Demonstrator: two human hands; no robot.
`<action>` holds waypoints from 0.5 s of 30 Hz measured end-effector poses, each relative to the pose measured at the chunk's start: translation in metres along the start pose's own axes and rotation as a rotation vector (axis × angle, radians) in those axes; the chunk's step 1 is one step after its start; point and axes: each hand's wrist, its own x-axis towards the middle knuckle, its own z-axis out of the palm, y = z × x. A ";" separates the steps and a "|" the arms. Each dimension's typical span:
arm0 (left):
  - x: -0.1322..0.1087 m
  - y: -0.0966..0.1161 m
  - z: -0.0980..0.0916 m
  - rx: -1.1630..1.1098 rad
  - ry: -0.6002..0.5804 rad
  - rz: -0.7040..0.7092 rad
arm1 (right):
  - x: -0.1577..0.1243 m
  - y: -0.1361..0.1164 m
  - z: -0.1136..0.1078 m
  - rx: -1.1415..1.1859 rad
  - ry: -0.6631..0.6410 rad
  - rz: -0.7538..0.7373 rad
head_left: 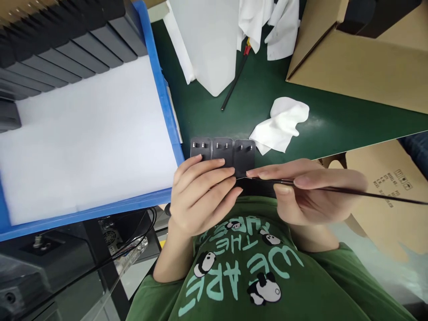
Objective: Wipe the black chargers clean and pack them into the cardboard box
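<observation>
Three black plug adapters (222, 149) sit side by side at the table's near edge, their metal prongs facing up. My left hand (203, 191) lies over their near side, its fingers curled on them and holding them together. Between the thumb and fingers of my right hand (307, 189) is a thin black stick-like tool (344, 191). Its tip reaches the near edge of the rightmost adapter, close to my left fingertips. Whether it is a brush or tweezers I cannot tell. A crumpled white cloth (282, 122) lies just beyond the adapters on the right.
A blue-rimmed tray (163, 98) with a white base holds several dark grey blocks at the left. On the green table (203, 111) lie a black rod with a red-yellow end (236, 80), a translucent white sheet (214, 40) and more cloths (282, 31). A cardboard box (361, 62) stands right.
</observation>
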 end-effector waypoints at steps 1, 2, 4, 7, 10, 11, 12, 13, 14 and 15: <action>-0.001 -0.001 0.001 0.014 -0.005 0.010 | 0.000 0.000 0.001 -0.014 -0.008 -0.009; -0.001 -0.001 0.002 0.018 -0.008 0.015 | 0.001 0.001 0.001 -0.025 -0.014 -0.017; -0.001 -0.001 0.003 0.013 -0.001 0.017 | 0.001 0.000 0.001 -0.043 -0.025 -0.026; -0.001 -0.001 0.003 0.010 0.002 0.015 | 0.002 -0.001 -0.001 -0.077 -0.046 -0.015; -0.001 0.000 0.003 0.010 -0.005 0.003 | 0.002 -0.002 -0.001 -0.097 -0.062 -0.012; -0.001 0.000 0.003 0.007 -0.007 0.002 | 0.002 -0.002 -0.001 -0.099 -0.064 -0.014; -0.001 0.000 0.003 0.003 -0.008 0.003 | 0.002 -0.002 -0.001 -0.103 -0.065 -0.013; -0.001 0.000 0.003 -0.001 -0.009 0.005 | 0.002 -0.002 -0.001 -0.107 -0.069 -0.014; -0.001 -0.001 0.003 -0.004 -0.008 0.007 | 0.002 -0.002 -0.002 -0.110 -0.071 -0.019; -0.001 -0.001 0.003 -0.005 -0.008 0.009 | 0.002 -0.002 -0.003 -0.121 -0.083 -0.009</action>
